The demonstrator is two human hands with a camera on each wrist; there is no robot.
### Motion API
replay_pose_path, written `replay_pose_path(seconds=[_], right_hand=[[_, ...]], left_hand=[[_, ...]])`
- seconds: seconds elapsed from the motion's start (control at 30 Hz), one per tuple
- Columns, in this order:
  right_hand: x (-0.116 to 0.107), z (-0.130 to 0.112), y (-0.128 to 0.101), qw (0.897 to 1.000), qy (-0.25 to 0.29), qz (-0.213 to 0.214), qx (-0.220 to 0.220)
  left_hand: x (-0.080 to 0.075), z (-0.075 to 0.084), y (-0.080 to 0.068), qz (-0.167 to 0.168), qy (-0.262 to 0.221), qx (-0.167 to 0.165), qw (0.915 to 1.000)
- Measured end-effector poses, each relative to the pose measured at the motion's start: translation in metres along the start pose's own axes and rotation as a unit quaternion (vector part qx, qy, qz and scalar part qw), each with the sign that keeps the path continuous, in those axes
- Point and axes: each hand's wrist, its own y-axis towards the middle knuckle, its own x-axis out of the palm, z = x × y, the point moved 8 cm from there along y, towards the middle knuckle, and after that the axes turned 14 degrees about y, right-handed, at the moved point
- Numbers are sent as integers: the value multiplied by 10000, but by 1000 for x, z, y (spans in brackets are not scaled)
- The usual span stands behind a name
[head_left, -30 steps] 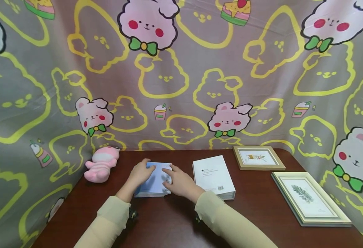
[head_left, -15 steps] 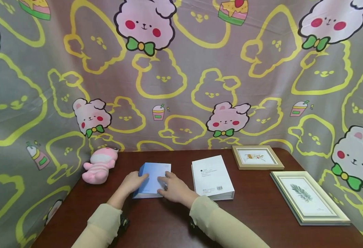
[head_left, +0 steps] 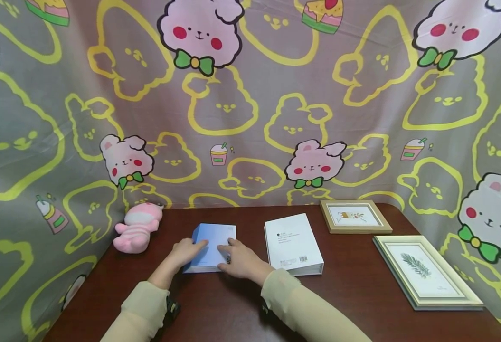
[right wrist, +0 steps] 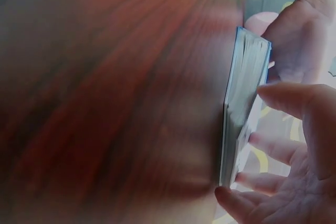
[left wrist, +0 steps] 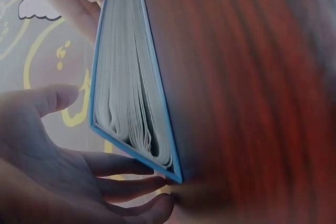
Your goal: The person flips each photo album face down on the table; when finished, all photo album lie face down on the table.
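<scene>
Blue book lies flat; left hand at its spine, right hand at its opposite edge, presumably steadying it. Both hands' fingers spread wide.

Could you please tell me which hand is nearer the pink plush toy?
Left. The left hand is to the right of the pink plush toy, at the blue book; the right hand is farther right.

One book is blue, the plush toy striped pink.
</scene>
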Motion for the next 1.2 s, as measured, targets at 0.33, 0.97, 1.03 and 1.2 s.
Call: replay_pose_path(seconds=[0.33,0.97,1.03,1.2], right_hand=[[1,0,1,9998,163,-118,-75],[2,-1,1,9991,415,-104,-25],[2,-1,0,9991,426,-71,-10],[0,-2,-1,9994,340,101,-5]], left_hand=[[8,-11,3,-241,-1485,-478,9875],[8,-15,-2,-929,-4706,-402,8765],[8,-18,-2,-1022,-4929,-434,8630],[2,-21,-5,-1023,-5352,-557,8367]])
